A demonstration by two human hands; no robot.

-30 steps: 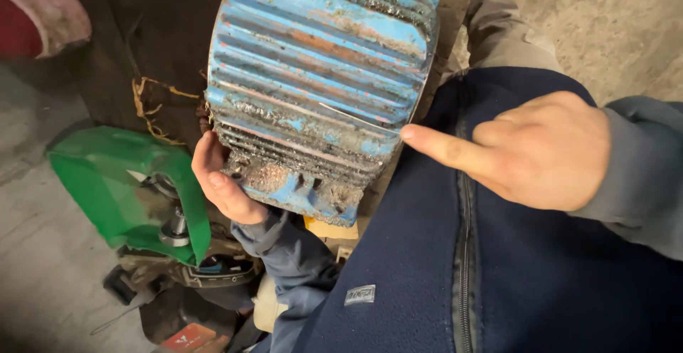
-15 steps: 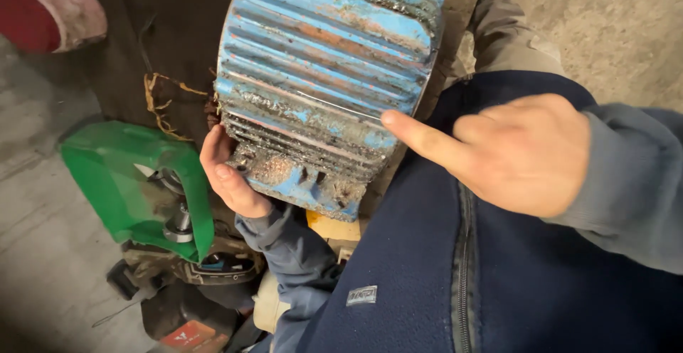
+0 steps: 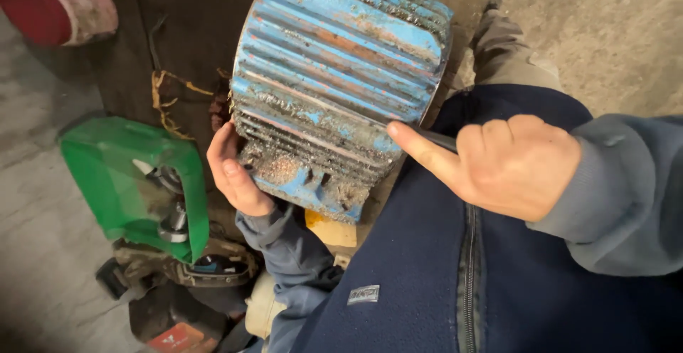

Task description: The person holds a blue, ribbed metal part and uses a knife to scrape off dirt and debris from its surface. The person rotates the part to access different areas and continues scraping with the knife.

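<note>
Between both hands sits blue finned motor housing, rusty, grime on fins. R hand: grip closed round thin dark tool, forefinger extended along it, tip at housing's lower R edge. L hand: grip partly open, fingers cupping housing's lower L corner. Beyond L hand: green cover, floor-level; farther out, red round object.

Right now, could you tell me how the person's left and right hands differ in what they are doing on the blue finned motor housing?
The left hand cups the lower left edge of the blue finned motor housing, fingers wrapped behind it and empty of tools; the right hand is closed around a thin dark tool. The left hand lies flat against the casing, while the right hand meets it only at the thumb tip and tool end. Both wear grey-blue sleeves.
</note>
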